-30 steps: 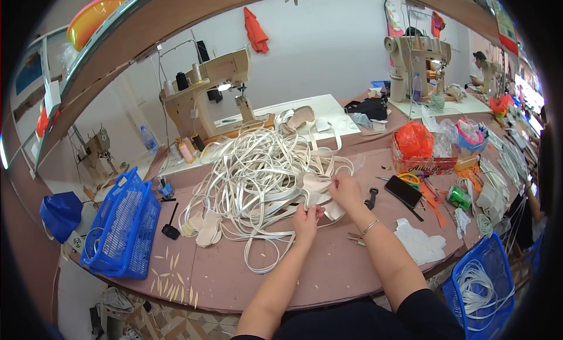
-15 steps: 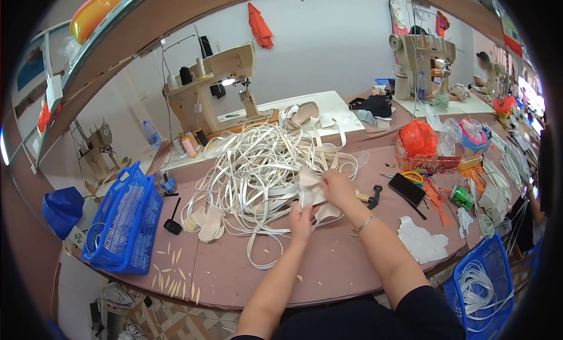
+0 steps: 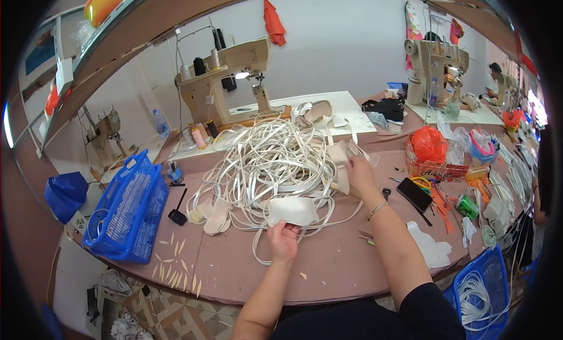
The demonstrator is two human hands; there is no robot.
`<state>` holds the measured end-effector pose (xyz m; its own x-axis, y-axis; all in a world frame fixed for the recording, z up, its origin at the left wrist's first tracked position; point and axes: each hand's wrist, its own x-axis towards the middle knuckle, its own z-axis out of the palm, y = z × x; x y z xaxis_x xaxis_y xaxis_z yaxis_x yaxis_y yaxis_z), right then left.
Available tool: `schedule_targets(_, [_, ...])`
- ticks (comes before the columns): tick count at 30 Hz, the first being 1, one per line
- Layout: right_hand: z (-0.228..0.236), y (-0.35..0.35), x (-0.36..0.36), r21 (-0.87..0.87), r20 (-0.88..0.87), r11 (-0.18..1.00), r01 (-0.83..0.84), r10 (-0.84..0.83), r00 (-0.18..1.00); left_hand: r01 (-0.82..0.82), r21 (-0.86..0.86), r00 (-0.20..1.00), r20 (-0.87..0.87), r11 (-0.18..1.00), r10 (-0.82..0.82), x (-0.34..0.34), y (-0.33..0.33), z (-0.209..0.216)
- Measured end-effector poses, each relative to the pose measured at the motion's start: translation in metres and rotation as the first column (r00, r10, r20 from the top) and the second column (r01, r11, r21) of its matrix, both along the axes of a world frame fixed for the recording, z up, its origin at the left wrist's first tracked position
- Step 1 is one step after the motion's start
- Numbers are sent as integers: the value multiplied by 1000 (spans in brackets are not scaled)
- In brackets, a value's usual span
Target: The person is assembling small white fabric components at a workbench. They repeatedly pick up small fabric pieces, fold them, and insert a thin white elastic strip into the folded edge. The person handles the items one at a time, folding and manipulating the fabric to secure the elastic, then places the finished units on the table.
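Note:
My left hand (image 3: 284, 240) holds a white, curved shoe-upper piece (image 3: 292, 211) by its lower edge, its fingers partly under the piece. To the right and farther back, my right hand (image 3: 359, 174) is closed at the edge of some flat beige pieces (image 3: 339, 154), which its fingers seem to pinch; the fingertips are partly hidden. Between and behind both hands lies a big tangled heap of white and cream straps (image 3: 275, 158). More beige cut pieces (image 3: 218, 215) rest at the heap's left front.
A blue plastic basket (image 3: 126, 214) stands at the left, a second blue basket (image 3: 482, 284) at the lower right. Thread snips (image 3: 366, 239) lie beside my right forearm. A phone (image 3: 414, 194) and a green can (image 3: 467, 207) sit to the right. A sewing machine (image 3: 223, 76) stands behind the heap.
My hands have moved apart. The left has brought the white piece left and lower; the right has let go of it and reached to the beige pieces at the heap's right.

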<state>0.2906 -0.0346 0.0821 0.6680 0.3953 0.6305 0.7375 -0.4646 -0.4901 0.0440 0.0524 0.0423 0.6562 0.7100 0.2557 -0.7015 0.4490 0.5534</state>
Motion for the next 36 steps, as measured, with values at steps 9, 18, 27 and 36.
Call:
schedule_targets(9, [-18,-26,-139,407,-785,620,-671,613,90,435,-120,806,-390,892,-446,-44,9,-32])
schedule_targets(18, [-29,-96,-97,886,-419,447,125,887,-196,763,567,642,-601,312,-476,-81,-119,-33])
schedule_targets(27, [-50,-93,-174,775,-445,547,317,828,-342,-191,520,639,-578,833,507,-104,-42,-33])
schedule_targets(36, [-65,-143,-177,468,-877,882,-57,455,-158,-257,956,-688,-284,142,668,-296,62,-126])
